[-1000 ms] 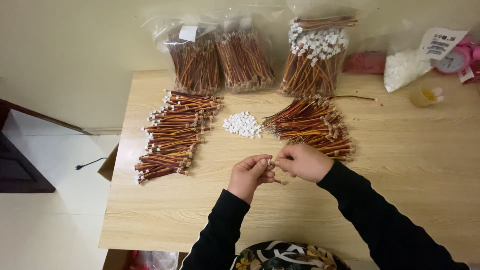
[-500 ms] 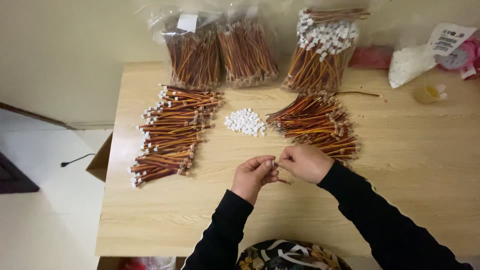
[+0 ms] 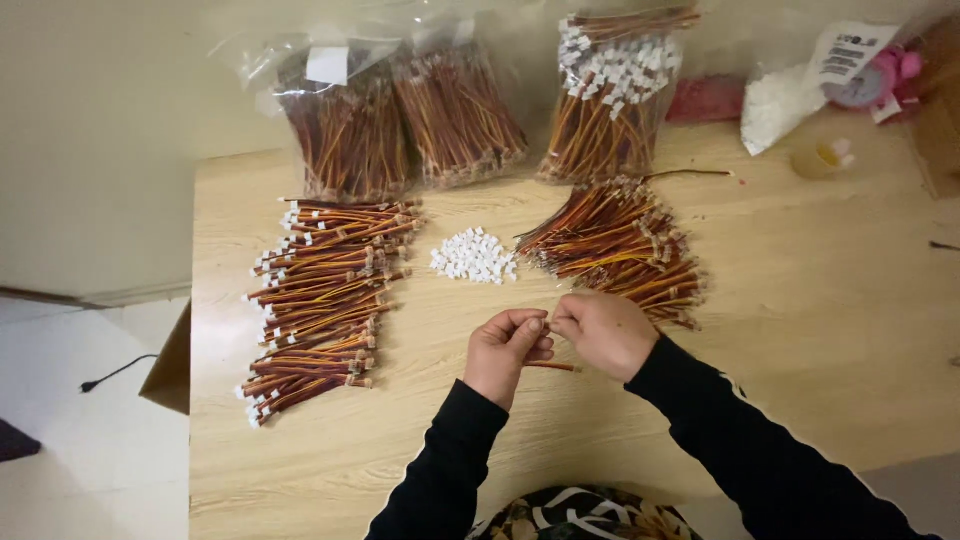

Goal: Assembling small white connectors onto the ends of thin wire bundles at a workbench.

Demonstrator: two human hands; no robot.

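My left hand (image 3: pixel 507 350) and my right hand (image 3: pixel 606 332) meet at the fingertips over the wooden table (image 3: pixel 820 330). Together they pinch a short red-and-orange wire piece (image 3: pixel 553 366), whose tail sticks out below the left hand. A small heap of white plastic connectors (image 3: pixel 473 256) lies just beyond the hands. To the right of that heap is a pile of loose wire pieces (image 3: pixel 625 248), close to my right hand. A larger pile of wire pieces with white ends (image 3: pixel 325 293) lies to the left.
Three clear bags of wire bundles (image 3: pixel 460 115) lean against the wall at the back. A bag of white parts (image 3: pixel 780 100), a small yellowish cup (image 3: pixel 820 158) and a pink object (image 3: pixel 890 75) sit at the back right. The table's left edge drops to a pale floor with a black cable (image 3: pixel 115 372).
Both hands stay together at the same spot, working the wire piece with small finger moves. The camera has tilted slightly, so the table shifts in view.
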